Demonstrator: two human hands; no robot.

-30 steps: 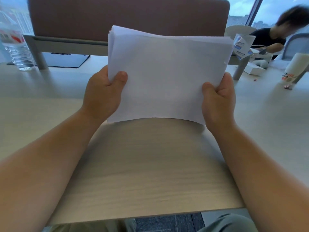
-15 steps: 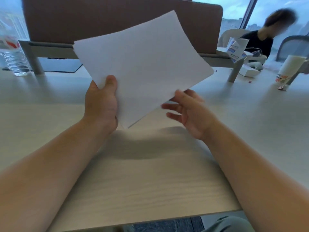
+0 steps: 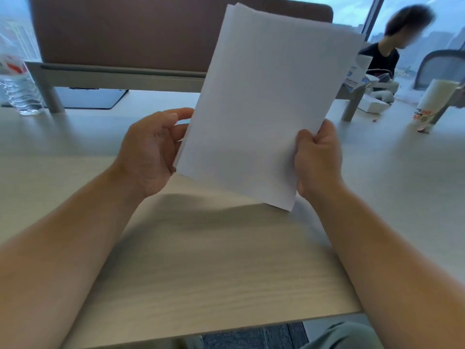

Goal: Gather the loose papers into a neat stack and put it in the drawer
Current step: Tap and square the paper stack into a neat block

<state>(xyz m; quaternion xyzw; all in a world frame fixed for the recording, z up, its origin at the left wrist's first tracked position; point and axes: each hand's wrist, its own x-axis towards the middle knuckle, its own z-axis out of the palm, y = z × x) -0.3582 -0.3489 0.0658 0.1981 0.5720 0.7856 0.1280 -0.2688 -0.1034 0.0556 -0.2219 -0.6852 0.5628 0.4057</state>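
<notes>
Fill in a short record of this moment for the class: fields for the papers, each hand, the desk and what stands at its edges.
papers: white paper stack, held upright above the desk, tilted, top edges slightly uneven
right hand: right hand grips the stack's lower right edge, thumb in front
left hand: left hand open, fingers at the stack's left edge
desk: pale wood-grain desk
far left: plastic water bottle
far right: paper cup
drawer: not in view

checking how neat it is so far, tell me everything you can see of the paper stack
The paper stack is plain white blank sheets, held in the air above the pale wood desk, standing tall and tilted to the right. Its top edges are slightly fanned, not yet flush. The right hand pinches its lower right edge, thumb in front; the left hand touches its left edge with loose fingers.
</notes>
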